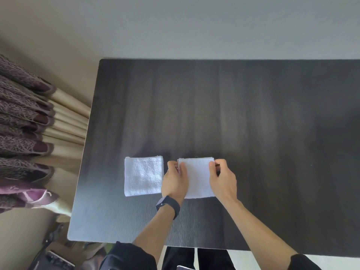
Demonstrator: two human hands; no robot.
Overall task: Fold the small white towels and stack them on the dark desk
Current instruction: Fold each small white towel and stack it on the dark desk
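Two small white towels lie folded into squares on the dark desk point(253, 114), side by side near its front left. The left folded towel point(143, 175) lies alone, untouched. My left hand point(175, 182), with a dark watch on the wrist, pinches the left edge of the right folded towel point(198, 178) near its far corner. My right hand point(223, 179) pinches that towel's right edge near the other far corner. Both hands cover parts of its sides.
Purple and beige curtains point(29, 133) hang past the desk's left edge. A pale wall point(194, 26) runs behind the desk's far edge. Dark objects point(54, 260) lie on the floor at the lower left.
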